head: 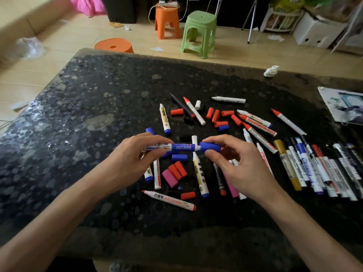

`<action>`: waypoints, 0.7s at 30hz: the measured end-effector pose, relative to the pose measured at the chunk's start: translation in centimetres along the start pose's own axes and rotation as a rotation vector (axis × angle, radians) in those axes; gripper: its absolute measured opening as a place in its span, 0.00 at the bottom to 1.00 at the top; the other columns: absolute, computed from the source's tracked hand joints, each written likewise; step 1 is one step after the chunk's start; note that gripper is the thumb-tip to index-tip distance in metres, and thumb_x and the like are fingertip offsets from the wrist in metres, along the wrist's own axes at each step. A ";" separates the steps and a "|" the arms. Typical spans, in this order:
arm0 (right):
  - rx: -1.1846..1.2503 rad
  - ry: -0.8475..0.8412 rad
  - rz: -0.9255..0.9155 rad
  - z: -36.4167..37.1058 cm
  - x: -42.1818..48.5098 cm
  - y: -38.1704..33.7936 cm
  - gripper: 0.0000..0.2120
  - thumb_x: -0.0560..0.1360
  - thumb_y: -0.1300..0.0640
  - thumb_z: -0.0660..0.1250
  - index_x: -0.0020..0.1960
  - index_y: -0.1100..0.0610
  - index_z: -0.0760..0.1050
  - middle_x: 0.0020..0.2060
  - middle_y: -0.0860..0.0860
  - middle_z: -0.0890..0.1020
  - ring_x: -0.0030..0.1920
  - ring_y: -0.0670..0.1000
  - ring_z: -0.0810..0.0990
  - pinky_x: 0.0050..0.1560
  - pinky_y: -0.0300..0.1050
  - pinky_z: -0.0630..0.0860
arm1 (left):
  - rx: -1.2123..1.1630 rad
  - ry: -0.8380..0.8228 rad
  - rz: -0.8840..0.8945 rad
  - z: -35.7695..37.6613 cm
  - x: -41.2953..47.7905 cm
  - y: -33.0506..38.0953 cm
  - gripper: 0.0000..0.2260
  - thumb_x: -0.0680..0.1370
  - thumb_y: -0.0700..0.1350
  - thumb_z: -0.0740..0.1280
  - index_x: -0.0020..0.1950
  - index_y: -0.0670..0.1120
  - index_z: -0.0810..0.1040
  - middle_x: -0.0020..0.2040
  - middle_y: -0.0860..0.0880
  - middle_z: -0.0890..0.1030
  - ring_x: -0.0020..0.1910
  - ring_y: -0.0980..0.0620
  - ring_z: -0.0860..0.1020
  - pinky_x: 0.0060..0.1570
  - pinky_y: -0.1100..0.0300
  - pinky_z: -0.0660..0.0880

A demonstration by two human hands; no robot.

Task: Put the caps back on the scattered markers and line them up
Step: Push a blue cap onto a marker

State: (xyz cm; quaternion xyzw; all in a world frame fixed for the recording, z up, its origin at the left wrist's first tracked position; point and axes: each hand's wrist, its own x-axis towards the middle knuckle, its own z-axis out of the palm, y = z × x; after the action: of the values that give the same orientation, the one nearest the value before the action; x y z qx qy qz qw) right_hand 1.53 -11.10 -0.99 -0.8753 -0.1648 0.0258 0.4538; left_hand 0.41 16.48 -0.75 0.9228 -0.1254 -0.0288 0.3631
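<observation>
My left hand (135, 154) grips a blue and white marker (176, 147) by its barrel, held level above the table. My right hand (235, 163) pinches a blue cap (211, 147) at the marker's white tip; the cap sits partly over the tip. Below and around my hands lie several uncapped markers and loose caps: red caps (177, 169), a pink cap (170, 178), a blue cap (179, 158). A row of capped markers (318, 167) lies side by side at the right.
The black speckled table (78, 134) holds a crumpled tissue (271, 71) at the far edge and a printed sheet (341, 105) at the right. Beyond the table stand a green stool (198, 34) and orange stools (167, 20).
</observation>
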 end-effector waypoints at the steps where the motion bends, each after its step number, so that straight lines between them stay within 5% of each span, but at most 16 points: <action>1: 0.004 0.002 0.002 -0.1 0.0 0.0 0.13 0.79 0.51 0.72 0.62 0.43 0.81 0.53 0.40 0.83 0.54 0.42 0.82 0.56 0.35 0.77 | 0.003 0.002 0.000 0.0 0.0 0.0 0.13 0.83 0.50 0.65 0.66 0.57 0.81 0.46 0.65 0.77 0.45 0.72 0.75 0.42 0.72 0.68; 9: -0.044 -0.005 0.002 0.4 -0.3 -0.2 0.12 0.79 0.48 0.72 0.62 0.41 0.81 0.51 0.41 0.82 0.53 0.44 0.81 0.52 0.47 0.80 | -0.005 -0.012 0.006 0.0 -0.1 0.4 0.13 0.83 0.48 0.66 0.66 0.58 0.81 0.50 0.61 0.80 0.48 0.69 0.77 0.44 0.71 0.69; 13: -0.041 -0.019 0.003 0.2 -0.2 -0.3 0.12 0.79 0.47 0.71 0.62 0.41 0.81 0.49 0.42 0.82 0.52 0.44 0.80 0.52 0.45 0.79 | 0.002 -0.010 0.007 0.0 -0.1 0.5 0.13 0.83 0.46 0.67 0.65 0.58 0.82 0.49 0.60 0.80 0.43 0.68 0.76 0.43 0.73 0.69; 21: -0.055 0.038 -0.034 0.7 -0.5 -0.3 0.15 0.78 0.43 0.69 0.63 0.43 0.81 0.50 0.38 0.83 0.55 0.41 0.81 0.53 0.36 0.77 | -0.002 -0.023 0.067 0.2 -0.1 0.2 0.13 0.83 0.48 0.65 0.66 0.57 0.81 0.50 0.56 0.81 0.47 0.54 0.81 0.48 0.49 0.78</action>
State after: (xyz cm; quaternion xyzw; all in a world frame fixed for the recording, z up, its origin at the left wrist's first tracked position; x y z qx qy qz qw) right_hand 0.81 -10.57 -1.18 -0.8849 -0.1715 -0.0029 0.4330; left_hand 0.19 16.19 -0.77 0.9173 -0.1606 -0.0275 0.3635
